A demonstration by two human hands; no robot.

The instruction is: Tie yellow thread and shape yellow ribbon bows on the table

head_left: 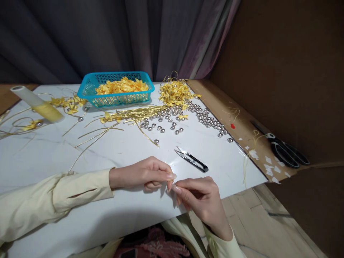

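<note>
My left hand (147,173) and my right hand (201,200) meet fingertip to fingertip above the near part of the white table. Each is closed in a pinch. A short bit of thin strand (173,183) shows between the fingertips; the fingers cover the rest of it. Just beyond them lies a pair of black-handled thread snips (191,159), blades apart. Silver beads (208,118) are scattered farther back, beside a bundle of gold cords (139,114) and a heap of yellow ribbon pieces with cords (176,92).
A blue basket (115,97) of yellow ribbon pieces (123,86) stands at the back. To its left are a tilted spool of yellow thread (48,110) and corded ribbon pieces (71,103). Black scissors (287,150) and white paper scraps (268,167) lie on cardboard at right.
</note>
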